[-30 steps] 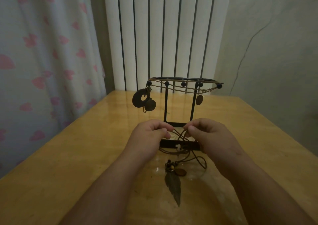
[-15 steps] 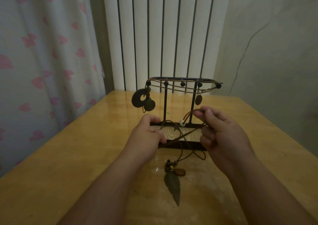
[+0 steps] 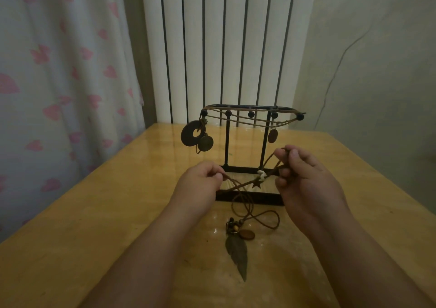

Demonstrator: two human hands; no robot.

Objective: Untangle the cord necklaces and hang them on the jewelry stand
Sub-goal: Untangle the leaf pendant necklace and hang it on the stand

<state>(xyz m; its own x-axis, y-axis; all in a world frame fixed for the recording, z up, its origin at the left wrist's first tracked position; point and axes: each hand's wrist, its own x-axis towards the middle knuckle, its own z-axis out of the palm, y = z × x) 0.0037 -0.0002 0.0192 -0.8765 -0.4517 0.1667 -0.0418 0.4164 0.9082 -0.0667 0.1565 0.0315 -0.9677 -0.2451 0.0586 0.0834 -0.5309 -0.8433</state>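
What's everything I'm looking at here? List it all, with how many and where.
jewelry stand: one, black, mid-table.
hung pendants: three, dark brown; two at the stand's left end, one by its right post.
tangled cords: count unclear, brown, stretched between both hands and looping down to the table.
bead: one, white, on the stretched cord.
feather pendant: one, dark, flat on the table before the stand.
table: one, yellow wood.
curtain: one, white with pink shapes, left.
slatted panel: one, white, behind the table.
left hand: pinches the cords.
right hand: holds the cords, raised higher.
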